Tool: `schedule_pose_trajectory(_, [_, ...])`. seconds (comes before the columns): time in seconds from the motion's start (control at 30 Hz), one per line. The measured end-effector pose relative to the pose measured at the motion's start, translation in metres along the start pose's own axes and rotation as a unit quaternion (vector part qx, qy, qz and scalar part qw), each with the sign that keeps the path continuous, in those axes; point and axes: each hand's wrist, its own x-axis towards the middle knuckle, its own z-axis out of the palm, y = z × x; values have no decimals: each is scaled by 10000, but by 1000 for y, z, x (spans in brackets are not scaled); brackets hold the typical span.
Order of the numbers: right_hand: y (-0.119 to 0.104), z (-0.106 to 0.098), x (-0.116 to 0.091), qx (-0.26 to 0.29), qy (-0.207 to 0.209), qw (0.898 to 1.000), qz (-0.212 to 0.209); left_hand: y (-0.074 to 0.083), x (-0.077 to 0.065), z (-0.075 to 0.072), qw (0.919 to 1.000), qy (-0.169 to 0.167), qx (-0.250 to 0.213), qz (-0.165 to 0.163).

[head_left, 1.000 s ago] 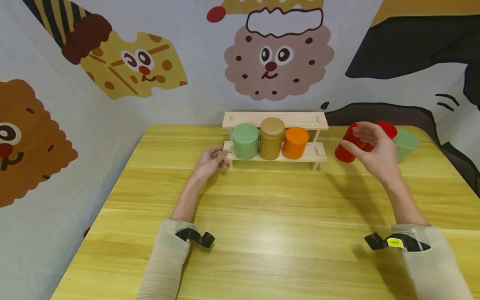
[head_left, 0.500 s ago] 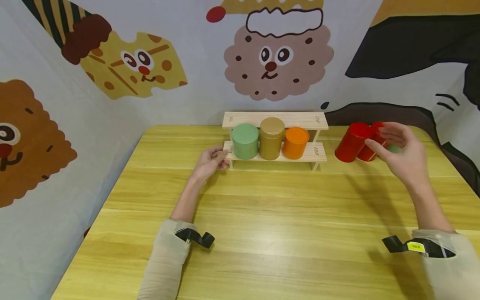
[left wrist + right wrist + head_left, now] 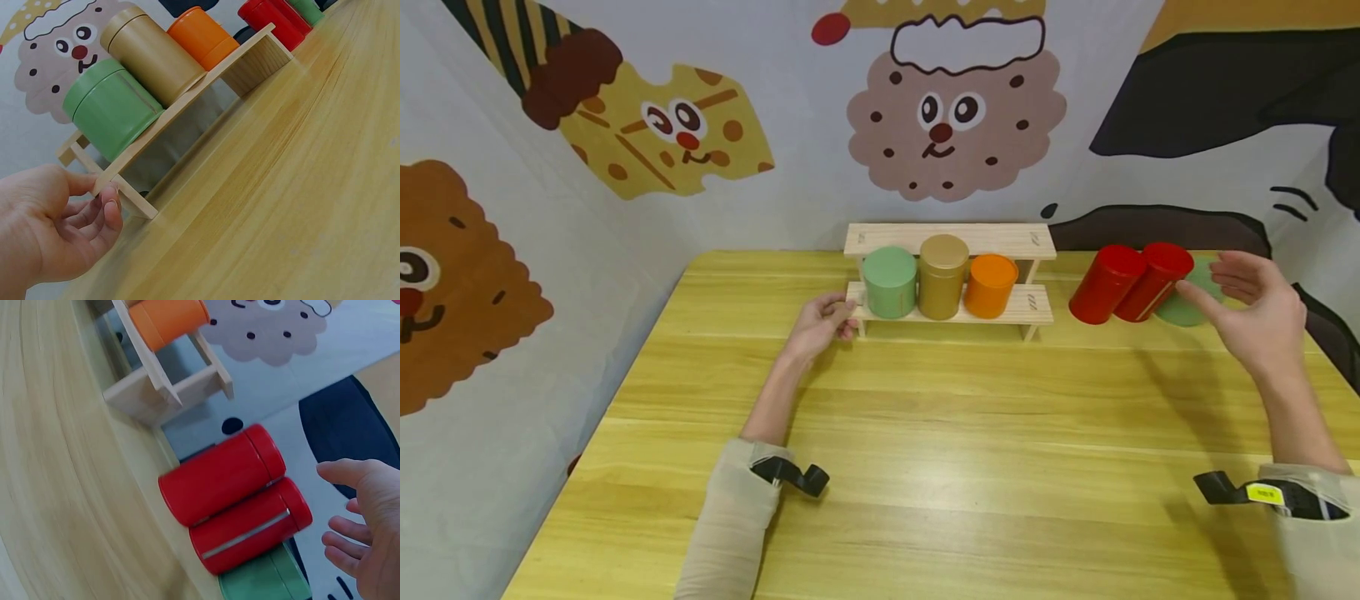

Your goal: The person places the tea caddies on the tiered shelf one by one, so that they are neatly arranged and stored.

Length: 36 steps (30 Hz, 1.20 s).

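My left hand point(image 3: 822, 323) pinches the left end of the lower step of a two-tier wooden rack point(image 3: 951, 240), thumb on top in the left wrist view. On that lower step stand a green canister point(image 3: 890, 283), a taller gold canister point(image 3: 943, 279) and a short orange canister point(image 3: 991, 287). My right hand point(image 3: 1262, 317) is held in the air with fingers and thumb apart, nothing between them. It is nearest a second green canister point(image 3: 265, 578), which it partly covers in the head view. Left of that, two red canisters point(image 3: 1107, 285) stand side by side on the table.
The wooden table point(image 3: 910, 467) stretches in front of the rack. A cloth backdrop point(image 3: 805, 125) with cartoon biscuits and cheese hangs close behind the rack and along the left side. The red canisters stand to the right of the rack, apart from it.
My right hand has moved rightwards, from in front of the red canisters to beside the second green canister. Both red canisters are now uncovered. My left hand and the rack have stayed put.
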Motion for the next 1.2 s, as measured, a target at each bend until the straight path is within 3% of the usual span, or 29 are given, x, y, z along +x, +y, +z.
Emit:
schedule_pose_trajectory(0.23, [11, -4, 7, -318, -91, 9989, 329, -1, 2, 0, 10000, 16, -61, 3])
schedule_pose_trajectory(0.7, [35, 1, 19, -444, -237, 9955, 806, -1, 2, 0, 10000, 55, -58, -9])
schedule_pose_trajectory(0.97, [47, 2, 25, -350, -567, 9925, 1025, 0, 1, 1, 10000, 45, -61, -12])
schedule_pose_trajectory(1.2, [56, 6, 29, -154, -912, 9909, 974, 1, 0, 1, 10000, 61, -49, -25])
